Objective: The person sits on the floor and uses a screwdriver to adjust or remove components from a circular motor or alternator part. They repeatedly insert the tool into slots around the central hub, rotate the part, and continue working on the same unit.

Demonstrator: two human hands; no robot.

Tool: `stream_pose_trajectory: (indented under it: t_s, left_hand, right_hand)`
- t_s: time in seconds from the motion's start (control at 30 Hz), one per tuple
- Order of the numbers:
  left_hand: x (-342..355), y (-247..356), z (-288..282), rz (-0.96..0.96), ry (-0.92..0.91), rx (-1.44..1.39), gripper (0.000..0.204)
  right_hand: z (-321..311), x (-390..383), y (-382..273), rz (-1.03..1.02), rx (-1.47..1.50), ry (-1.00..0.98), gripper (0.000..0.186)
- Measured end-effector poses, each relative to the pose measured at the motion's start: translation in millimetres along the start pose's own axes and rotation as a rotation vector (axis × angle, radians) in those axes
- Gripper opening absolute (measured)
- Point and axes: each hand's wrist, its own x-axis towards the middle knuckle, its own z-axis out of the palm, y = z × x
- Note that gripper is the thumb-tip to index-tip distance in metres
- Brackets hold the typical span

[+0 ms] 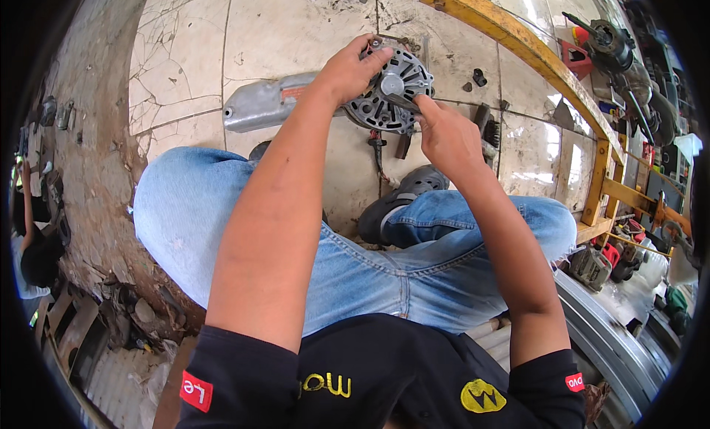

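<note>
A round silver alternator [393, 83] with a slotted end cover lies on the tiles in front of me, and a short wire lead hangs from its near side. My left hand [353, 68] grips its upper left rim, thumb on the cover and fingers over the far edge. In my closed right hand [450, 139] is a flat, dark metal tool [403, 102], its end against the cover just below the central hub. The tool's other end is hidden in my palm, so its exact kind does not show.
A long silver metal cover [255, 107] lies left of the alternator. To the right are a black-bristled brush [492, 132] and small dark parts [479, 78]. A yellow steel frame [518, 37] crosses the right side. Another person [37, 259] is at the far left.
</note>
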Motion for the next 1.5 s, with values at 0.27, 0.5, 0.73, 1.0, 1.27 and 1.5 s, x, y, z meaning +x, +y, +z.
stream_pose_trajectory:
  t_s: [0.27,0.5,0.73,1.0,1.27,1.5]
  left_hand:
    - [7,-9,2,0.024,0.007,0.017,0.077]
    - [6,-5,3,0.001,0.018,0.006,0.078]
    - [14,-16,5,-0.011,0.014,-0.006,0.067]
    - [15,-17,5,0.011,0.022,-0.014,0.067]
    - [9,-11,5,0.007,0.027,-0.007,0.072]
    - [5,-2,2,0.003,-0.009,0.002,0.074]
  right_hand:
    - [-1,-5,-3,0.049,0.004,-0.03,0.018]
    - [3,-4,-2,0.079,0.055,-0.029,0.02]
    - [2,-5,-7,0.075,0.058,-0.021,0.019]
    - [6,-6,-9,0.109,0.144,-0.056,0.015]
    - [3,-6,-8,0.107,0.087,-0.023,0.016]
    - [2,-5,-8,0.101,0.058,-0.046,0.018]
